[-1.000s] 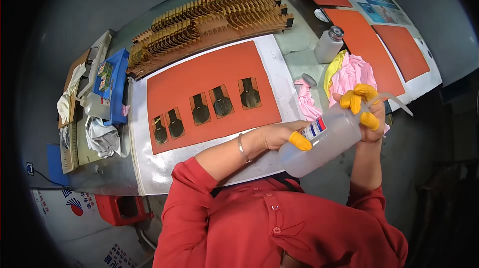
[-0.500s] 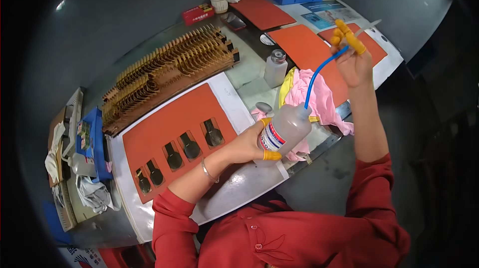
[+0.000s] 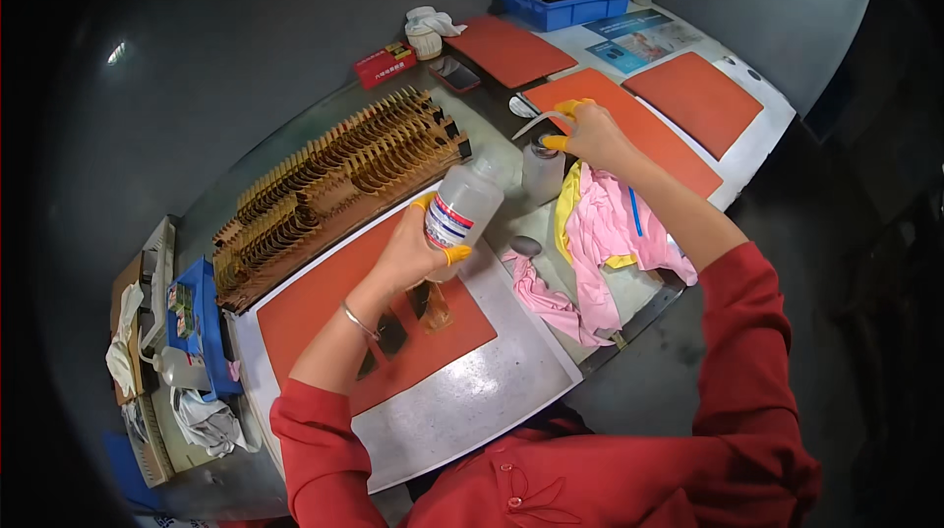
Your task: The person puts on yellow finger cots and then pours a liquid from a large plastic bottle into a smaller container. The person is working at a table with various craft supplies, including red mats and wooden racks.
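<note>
My left hand [image 3: 418, 243], with yellow finger cots, is wrapped around a translucent plastic wash bottle [image 3: 467, 199], tilted, with no cap on its neck. My right hand [image 3: 595, 140] grips the bottle's nozzle cap, whose bent white spout [image 3: 536, 122] points left; its blue tube [image 3: 635, 211] shows below my forearm. Right by these fingers stands a small bottle with a metal top [image 3: 543, 174]; I cannot tell whether they touch it. Flat dark pieces in clear film [image 3: 433, 307] lie on the orange mat [image 3: 324, 282], partly hidden by my left arm.
A wooden slotted rack [image 3: 344, 194] stands behind the mat. Pink cloth [image 3: 600, 263] and yellow cloth [image 3: 567, 208] lie at the bench's right edge. More orange mats [image 3: 693, 100], a phone [image 3: 454, 74] and a blue tray [image 3: 560, 5] sit farther back. A blue bin [image 3: 211, 331] is at left.
My right hand has come down and left with the nozzle cap, to the small bottle. My left hand has moved the wash bottle left, over the mat. The blue tube is away from the bottle's neck.
</note>
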Demonstrator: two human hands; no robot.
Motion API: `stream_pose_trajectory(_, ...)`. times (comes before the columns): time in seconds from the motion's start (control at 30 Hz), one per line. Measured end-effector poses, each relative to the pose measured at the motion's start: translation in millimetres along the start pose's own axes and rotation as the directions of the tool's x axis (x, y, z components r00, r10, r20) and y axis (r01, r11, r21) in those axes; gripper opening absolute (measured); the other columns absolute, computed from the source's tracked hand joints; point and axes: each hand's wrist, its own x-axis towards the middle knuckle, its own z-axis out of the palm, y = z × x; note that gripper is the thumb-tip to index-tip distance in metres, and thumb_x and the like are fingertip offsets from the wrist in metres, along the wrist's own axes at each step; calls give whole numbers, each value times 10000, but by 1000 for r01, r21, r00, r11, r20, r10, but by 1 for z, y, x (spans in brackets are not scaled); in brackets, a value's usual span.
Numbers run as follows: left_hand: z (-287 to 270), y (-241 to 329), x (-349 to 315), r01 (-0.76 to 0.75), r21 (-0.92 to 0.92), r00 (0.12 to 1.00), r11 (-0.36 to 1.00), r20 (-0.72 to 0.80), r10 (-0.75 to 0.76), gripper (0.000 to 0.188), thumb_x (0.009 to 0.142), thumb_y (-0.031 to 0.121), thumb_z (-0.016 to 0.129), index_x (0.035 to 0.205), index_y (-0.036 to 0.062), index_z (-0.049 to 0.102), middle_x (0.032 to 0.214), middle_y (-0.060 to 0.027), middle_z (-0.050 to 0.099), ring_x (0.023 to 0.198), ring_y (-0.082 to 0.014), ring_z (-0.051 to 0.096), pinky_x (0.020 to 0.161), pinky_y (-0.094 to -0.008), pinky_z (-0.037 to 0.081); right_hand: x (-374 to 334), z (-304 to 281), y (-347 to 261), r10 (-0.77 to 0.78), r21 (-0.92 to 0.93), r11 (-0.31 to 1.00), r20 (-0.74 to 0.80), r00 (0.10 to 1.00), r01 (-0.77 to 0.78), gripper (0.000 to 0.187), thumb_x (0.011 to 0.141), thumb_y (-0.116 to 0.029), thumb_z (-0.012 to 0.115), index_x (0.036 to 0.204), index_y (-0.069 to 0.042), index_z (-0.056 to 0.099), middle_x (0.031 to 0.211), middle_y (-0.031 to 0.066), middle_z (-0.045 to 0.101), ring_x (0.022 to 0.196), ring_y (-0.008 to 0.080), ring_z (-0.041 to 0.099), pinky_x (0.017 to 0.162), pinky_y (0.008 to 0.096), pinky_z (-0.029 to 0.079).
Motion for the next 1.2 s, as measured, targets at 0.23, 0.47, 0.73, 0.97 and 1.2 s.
stream_pose_trajectory(0.23,-11,-6,25,33,118,998,992,-59,-27,703,562,260,752,1115,-23,424,1054,-177,470,1004,-273,481,862,-337,385,12,-4,-25,170,-26,985,302,938,-171,509,612,-373,689,923,21,609,864,222,596,810,324,589,714,382,466)
stream_pose_trajectory(0.47,0,2,48,-109,359,993,927,-6,119,743,568,274,730,1166,-19,398,1087,-174,450,1022,-300,470,865,-345,385,11,-5,-13,170,58,980,261,950,-191,477,644,-322,687,912,62,594,881,217,601,818,305,591,716,355,460)
stream_pose_trajectory(0.73,-9,28,82,-100,516,994,851,7,113,717,569,276,710,1165,15,408,1048,-144,459,1008,-286,476,854,-335,389,10,-18,8,389,284,856,198,900,-433,429,713,-300,670,914,71,593,725,130,601,625,180,569,561,286,434)
stream_pose_trajectory(0.97,-10,50,87,-146,728,989,670,132,72,682,578,259,697,1151,19,414,1020,-138,460,933,-313,507,797,-359,419,8,-31,0,535,356,703,305,788,-615,394,714,-316,664,837,55,614,692,115,585,519,146,519,478,287,402)
stream_pose_trajectory(1.2,-10,60,96,-269,803,961,531,190,199,572,555,240,678,1030,-6,478,983,-163,478,890,-318,536,769,-367,442,9,-25,2,512,387,729,239,825,-565,418,711,-318,664,867,66,615,715,130,590,612,178,562,539,311,433)
